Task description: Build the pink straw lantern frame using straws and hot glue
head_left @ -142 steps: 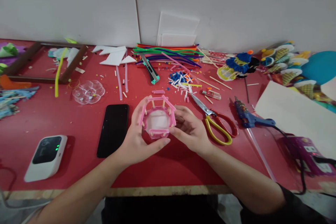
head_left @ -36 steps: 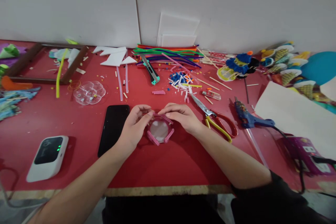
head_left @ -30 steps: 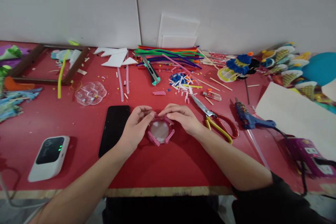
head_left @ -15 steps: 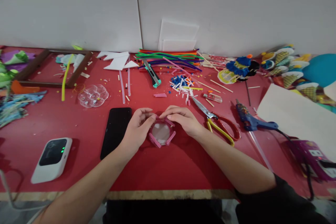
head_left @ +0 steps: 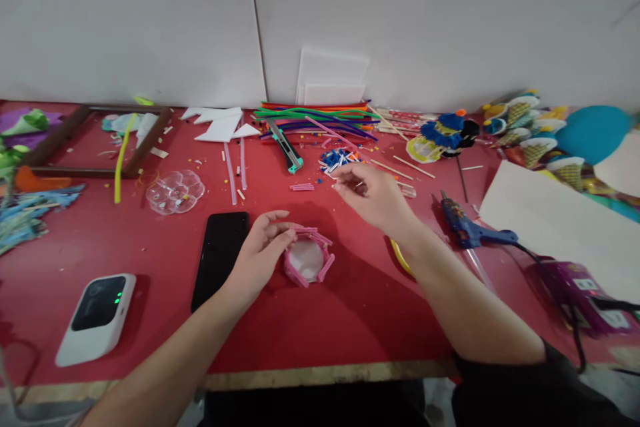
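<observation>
left hand [head_left: 261, 240] pinching pink-edged piece [head_left: 307, 261] | right hand [head_left: 374, 195]: hold unclear | yellow handle [head_left: 400, 259] partly behind forearm [head_left: 453, 297]

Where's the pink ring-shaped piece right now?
In the head view, just below centre, the pink ring-shaped piece is touching the left hand, to the right of the black phone.

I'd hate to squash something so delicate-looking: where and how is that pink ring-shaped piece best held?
Probably by the pink piece's right rim, with a light pinch coming from the person's right. That side is uncovered, while the left hand is at the far left edge. The rim is made of thin strips with gaps at some corners, so a gentle touch seems wise.
</observation>
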A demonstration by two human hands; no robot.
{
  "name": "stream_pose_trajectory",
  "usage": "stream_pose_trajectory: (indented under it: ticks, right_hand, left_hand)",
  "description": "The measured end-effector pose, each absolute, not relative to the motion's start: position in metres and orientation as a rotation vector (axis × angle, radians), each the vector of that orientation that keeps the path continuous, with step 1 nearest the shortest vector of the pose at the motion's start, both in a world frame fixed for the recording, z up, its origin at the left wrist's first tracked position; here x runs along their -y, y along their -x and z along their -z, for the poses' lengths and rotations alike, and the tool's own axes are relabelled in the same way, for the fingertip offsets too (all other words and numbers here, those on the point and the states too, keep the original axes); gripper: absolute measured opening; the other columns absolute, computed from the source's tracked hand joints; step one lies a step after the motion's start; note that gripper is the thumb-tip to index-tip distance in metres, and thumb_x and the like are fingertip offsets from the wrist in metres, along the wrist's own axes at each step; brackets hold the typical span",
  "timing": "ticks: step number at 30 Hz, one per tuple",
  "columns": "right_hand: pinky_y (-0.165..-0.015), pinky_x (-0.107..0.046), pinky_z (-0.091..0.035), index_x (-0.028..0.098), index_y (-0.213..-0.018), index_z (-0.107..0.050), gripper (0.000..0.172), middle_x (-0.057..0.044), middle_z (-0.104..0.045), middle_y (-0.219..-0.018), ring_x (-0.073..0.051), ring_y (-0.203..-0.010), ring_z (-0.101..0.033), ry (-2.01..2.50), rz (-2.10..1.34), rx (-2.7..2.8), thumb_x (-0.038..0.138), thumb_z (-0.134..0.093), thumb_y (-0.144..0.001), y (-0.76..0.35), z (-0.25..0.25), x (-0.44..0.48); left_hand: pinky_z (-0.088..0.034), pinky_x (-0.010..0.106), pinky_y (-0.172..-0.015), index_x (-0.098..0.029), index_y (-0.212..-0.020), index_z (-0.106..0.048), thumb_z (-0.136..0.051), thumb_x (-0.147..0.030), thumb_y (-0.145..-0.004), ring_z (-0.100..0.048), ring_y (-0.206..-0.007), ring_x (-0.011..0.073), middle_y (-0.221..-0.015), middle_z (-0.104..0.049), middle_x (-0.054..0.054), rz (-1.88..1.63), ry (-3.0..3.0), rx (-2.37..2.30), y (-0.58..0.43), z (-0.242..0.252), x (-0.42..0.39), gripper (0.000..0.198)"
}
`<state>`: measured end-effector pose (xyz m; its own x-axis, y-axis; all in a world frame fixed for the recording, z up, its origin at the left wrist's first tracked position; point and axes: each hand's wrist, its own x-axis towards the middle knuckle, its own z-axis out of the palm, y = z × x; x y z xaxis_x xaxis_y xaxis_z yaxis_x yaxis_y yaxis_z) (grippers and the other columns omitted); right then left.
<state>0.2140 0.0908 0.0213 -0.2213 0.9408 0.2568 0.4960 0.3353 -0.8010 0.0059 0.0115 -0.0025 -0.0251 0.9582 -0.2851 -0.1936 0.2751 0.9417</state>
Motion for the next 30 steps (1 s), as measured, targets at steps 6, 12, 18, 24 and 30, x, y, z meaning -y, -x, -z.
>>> stream_pose_trajectory:
  ticks: [6,12,18,24,30]
  right_hand:
    - [-0.088,-0.036,-0.049,0.016,-0.1,-0.072,0.02,-0.01,-0.073,-0.1,-0.023,-0.097,-0.067,1.311,-0.336,2.477,0.01,-0.057,-0.089,-0.189,-0.021,-0.116]
    - [-0.096,-0.034,-0.048,0.015,-0.106,-0.071,0.02,-0.011,-0.071,-0.112,-0.022,-0.108,-0.064,1.245,-0.389,2.484,0.01,-0.062,-0.088,-0.164,-0.01,-0.128]
    - [-0.096,-0.038,-0.05,0.019,-0.111,-0.069,0.023,-0.009,-0.072,-0.114,-0.023,-0.108,-0.066,1.348,-0.268,2.234,0.019,-0.056,-0.092,-0.251,-0.03,-0.085]
    - [-0.086,-0.045,-0.051,0.013,-0.102,-0.07,0.03,-0.02,-0.074,-0.101,-0.036,-0.097,-0.07,2.166,-0.05,2.018,0.008,-0.057,-0.075,-0.404,-0.03,-0.036]
    - [-0.083,-0.042,-0.054,0.014,-0.115,-0.067,0.05,-0.016,-0.076,-0.103,-0.034,-0.097,-0.071,2.187,-0.089,2.014,0.01,-0.054,-0.067,-0.442,0.003,-0.019]
  left_hand:
    - [-0.05,0.035,-0.084,-0.019,-0.109,-0.055,-0.074,-0.03,-0.073,-0.068,-0.083,0.018,-0.094,-0.074,0.004,-1.082,-0.865,-1.224,-0.004,0.0,-0.009,0.042]
    - [-0.051,0.04,-0.09,-0.019,-0.118,-0.052,-0.074,-0.035,-0.076,-0.069,-0.096,0.0223,-0.106,-0.073,0.008,-0.963,-1.044,-1.248,0.002,-0.005,-0.006,0.05]
    - [-0.054,0.04,-0.088,-0.021,-0.12,-0.049,-0.073,-0.039,-0.077,-0.069,-0.101,0.024,-0.104,-0.07,0.007,-0.918,-1.131,-1.235,0.006,-0.01,-0.005,0.053]
    - [-0.054,0.041,-0.089,-0.02,-0.125,-0.048,-0.062,-0.046,-0.086,-0.072,-0.094,0.0234,-0.102,-0.073,0.008,-0.898,-1.115,-1.34,0.005,-0.017,-0.004,0.049]
    - [-0.052,0.042,-0.093,-0.018,-0.132,-0.044,-0.059,-0.043,-0.087,-0.07,-0.101,0.0251,-0.099,-0.075,0.008,-0.78,-1.129,-1.343,0.009,-0.023,-0.007,0.053]
